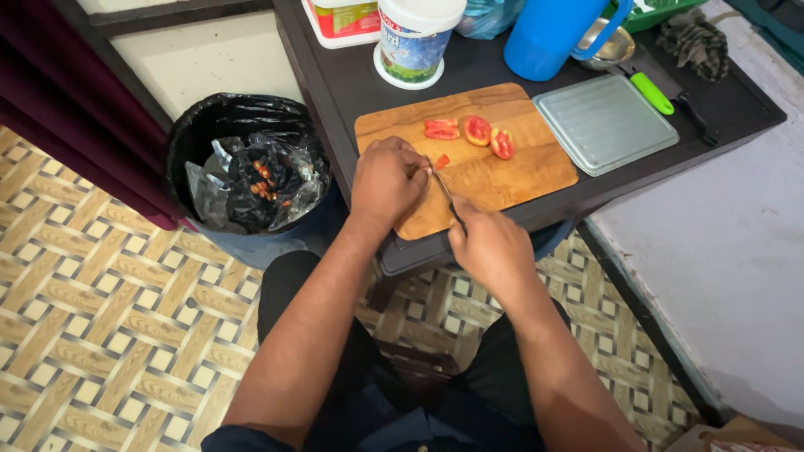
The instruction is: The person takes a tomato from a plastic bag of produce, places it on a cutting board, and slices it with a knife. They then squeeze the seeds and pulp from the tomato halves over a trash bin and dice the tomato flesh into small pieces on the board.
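A wooden cutting board lies on a dark table. My left hand rests on the board's near left part, fingers curled over a small red tomato piece. My right hand grips a knife by its dark handle, the blade pointing up toward the left fingers. Several cut tomato pieces lie cut side up on the far part of the board.
A bin lined with a black bag stands on the floor to the left. A grey lid or tray, a green-handled knife, a blue jug, a white tub and a cloth sit on the table.
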